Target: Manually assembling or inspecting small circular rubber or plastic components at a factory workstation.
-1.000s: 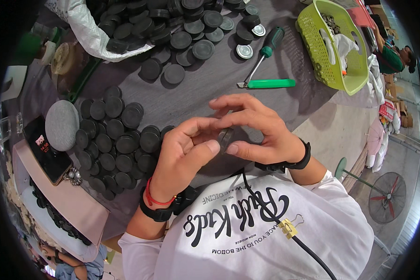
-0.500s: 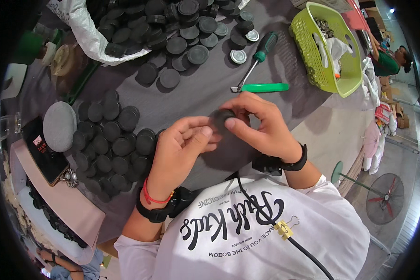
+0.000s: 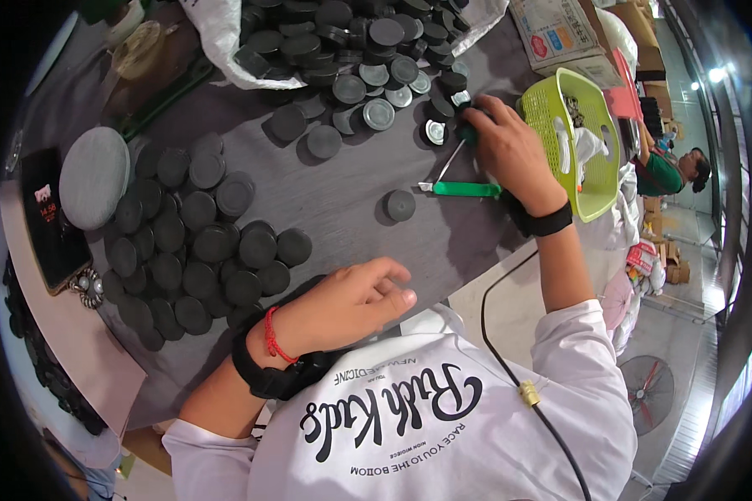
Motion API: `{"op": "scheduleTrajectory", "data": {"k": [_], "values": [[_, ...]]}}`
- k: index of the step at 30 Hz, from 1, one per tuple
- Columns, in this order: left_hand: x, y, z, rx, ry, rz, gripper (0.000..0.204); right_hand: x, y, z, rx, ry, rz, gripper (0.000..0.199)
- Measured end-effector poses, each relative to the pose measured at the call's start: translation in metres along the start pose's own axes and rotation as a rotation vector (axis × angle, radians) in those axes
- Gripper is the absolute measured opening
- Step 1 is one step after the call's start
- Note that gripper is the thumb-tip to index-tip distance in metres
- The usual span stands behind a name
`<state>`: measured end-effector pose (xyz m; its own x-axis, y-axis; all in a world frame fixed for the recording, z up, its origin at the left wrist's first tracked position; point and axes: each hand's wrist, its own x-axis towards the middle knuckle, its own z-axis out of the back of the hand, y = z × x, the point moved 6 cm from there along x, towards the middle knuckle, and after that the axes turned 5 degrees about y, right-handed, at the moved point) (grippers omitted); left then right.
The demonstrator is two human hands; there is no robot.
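My right hand (image 3: 514, 154) is closed over the handle of a screwdriver (image 3: 453, 159). The fingers cover most of its dark green grip, while the metal shaft shows, pointing down to the left. Just below lies a tool with a flat green handle (image 3: 466, 189), its metal tip near the screwdriver's. My left hand (image 3: 351, 302) rests low by my shirt, fingers loosely bent and thumb apart, holding nothing. Alone on the grey cloth between both hands sits a round black cap (image 3: 399, 205). A silver-faced disc (image 3: 434, 132) lies beside the screwdriver.
Many black caps (image 3: 199, 242) lie piled at the left; more spill from a white sack (image 3: 221, 50) at the back. A green basket (image 3: 564, 142) and a cardboard box (image 3: 560, 37) stand right. A phone (image 3: 52, 221) and grey oval object (image 3: 94, 178) lie far left.
The black cap was let go and now lies on the cloth. My right hand moved up and right onto the screwdriver; my left hand drew back toward my shirt.
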<state>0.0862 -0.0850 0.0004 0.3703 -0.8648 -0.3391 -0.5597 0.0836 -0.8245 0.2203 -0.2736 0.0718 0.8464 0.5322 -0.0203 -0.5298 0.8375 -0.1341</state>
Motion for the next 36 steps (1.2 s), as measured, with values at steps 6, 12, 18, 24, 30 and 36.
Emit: {"op": "scheduleTrajectory", "data": {"k": [6, 12, 18, 24, 30, 36], "values": [[0.004, 0.001, 0.001, 0.001, -0.023, -0.068, 0.04, -0.046, 0.036, 0.035, 1.163, -0.367, -0.197, 0.024], [0.001, 0.001, 0.002, 0.022, -0.045, -0.057, 0.039, -0.065, 0.076, 0.06, 1.331, -0.654, -0.249, 0.014], [0.006, 0.002, 0.002, -0.019, -0.058, -0.052, 0.033, -0.051, 0.093, 0.013, 0.893, -0.289, -0.112, 0.02], [0.001, 0.0, 0.002, 0.055, -0.071, -0.083, 0.037, -0.064, 0.085, 0.029, 1.138, -0.585, -0.121, 0.013], [0.0, 0.007, 0.003, -0.093, -0.041, -0.036, 0.04, -0.051, 0.077, 0.053, 1.232, -0.656, -0.253, 0.01], [0.005, -0.004, 0.01, 0.023, -0.079, 0.0, 0.036, -0.031, 0.078, -0.002, 1.067, -0.302, -0.165, 0.016]]}}
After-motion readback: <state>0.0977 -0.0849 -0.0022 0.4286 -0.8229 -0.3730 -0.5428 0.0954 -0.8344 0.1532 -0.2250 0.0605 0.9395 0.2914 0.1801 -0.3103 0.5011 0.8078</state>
